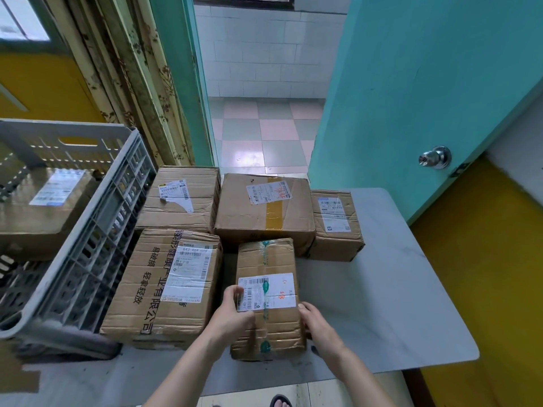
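1. Hands on the parcel: the left hand [235, 308] and the right hand [316, 321] bracket a small brown cardboard box banded with green tape [269, 259], one on each long side.
2. The left grip has its fingers curled over the box's edge at 9 o'clock, reaching onto the white shipping label [273, 289]. The right grip closes on the flank at 3 o'clock, thumb up top. Neither hand holds anything else.
3. Why from both sides? My read is that the opposed clamp keeps the box level and label-up, ready to lift or slide.
4. The box lies flat on the white surface [382, 289], nearest the person at 6 o'clock of the parcel cluster. A large printed brown carton [152, 289] lies just beside it at 9 o'clock, and a yellow-taped carton [264, 212] sits close at 12.
5. It looks creased and dented, green tape runs lengthwise over the barcoded label, and there are red handwritten marks.
6. The grey slatted plastic crate [97, 218] stands at 9 o'clock of the cluster, with another carton inside.
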A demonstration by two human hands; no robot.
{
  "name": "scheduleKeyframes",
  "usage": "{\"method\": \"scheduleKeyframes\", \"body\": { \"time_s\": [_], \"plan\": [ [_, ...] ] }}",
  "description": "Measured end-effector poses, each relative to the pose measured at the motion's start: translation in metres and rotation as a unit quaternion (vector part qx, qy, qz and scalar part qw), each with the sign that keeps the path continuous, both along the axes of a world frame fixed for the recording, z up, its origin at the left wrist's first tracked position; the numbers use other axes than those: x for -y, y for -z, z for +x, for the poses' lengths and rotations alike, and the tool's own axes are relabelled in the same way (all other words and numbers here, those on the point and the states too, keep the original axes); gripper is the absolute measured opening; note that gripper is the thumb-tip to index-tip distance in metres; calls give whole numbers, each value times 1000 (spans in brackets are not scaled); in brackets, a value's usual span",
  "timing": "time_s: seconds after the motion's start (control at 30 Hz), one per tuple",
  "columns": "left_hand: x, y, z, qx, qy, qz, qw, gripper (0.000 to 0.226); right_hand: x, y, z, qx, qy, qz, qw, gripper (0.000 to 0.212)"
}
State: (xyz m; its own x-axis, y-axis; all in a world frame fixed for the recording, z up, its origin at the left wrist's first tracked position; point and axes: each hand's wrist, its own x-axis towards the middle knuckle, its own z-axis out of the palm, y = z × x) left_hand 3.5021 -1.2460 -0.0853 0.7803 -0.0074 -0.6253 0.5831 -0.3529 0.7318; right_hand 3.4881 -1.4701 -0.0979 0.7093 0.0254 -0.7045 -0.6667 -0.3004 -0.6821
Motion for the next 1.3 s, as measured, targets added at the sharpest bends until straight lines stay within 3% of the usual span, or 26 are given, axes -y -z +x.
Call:
{"method": "scheduleKeyframes", "body": {
  "time_s": [0.07, 0.1, 0.27, 0.33, 0.43, 0.6, 0.77, 0.9, 1.0, 1.17, 1.3],
  "plan": [
    [-3, 0, 1, -2, -24, -33, 999, 74, 3, -4, -1, 26, -1, 10, 1000, 42],
    [-4, 0, 2, -4, -23, -42, 999, 81, 4, -6, 0, 46, -3, 4, 999, 43],
    [-6, 5, 7, 7, 3, -15, 1000, 111, 7, -20, 1, 129, -37, -82, 988, 79],
    [-7, 9, 9, -13, -6, -59, 998, 108, 7, -26, 2, 138, -34, -104, 984, 87],
    [-3, -1, 7, -41, 33, -131, 990, 92, 4, -29, 4, 147, -27, -98, 984, 81],
    [1, -1, -4, -22, 96, -88, 991, 87, -3, -13, 6, 150, -61, -86, 983, 72],
    [-1, 8, -10, -15, 101, -79, 992, 91, -4, 8, -6, 105, -102, -56, 988, 110],
    [5, 15, -13, 8, 114, -55, 992, 86, -6, 9, -7, 72, -108, -26, 991, 91],
    [4, 19, -9, 15, 99, -38, 994, 88, -4, 10, -2, 61, -115, -30, 991, 94],
    [11, 14, 5, -33, 94, 40, 994, 93, -4, -5, 25, 5, -132, -43, 990, 78],
    [14, 13, 12, -30, 97, 62, 993, 85, -9, 1, 39, 9, -126, -103, 987, 116]
  ]
}}
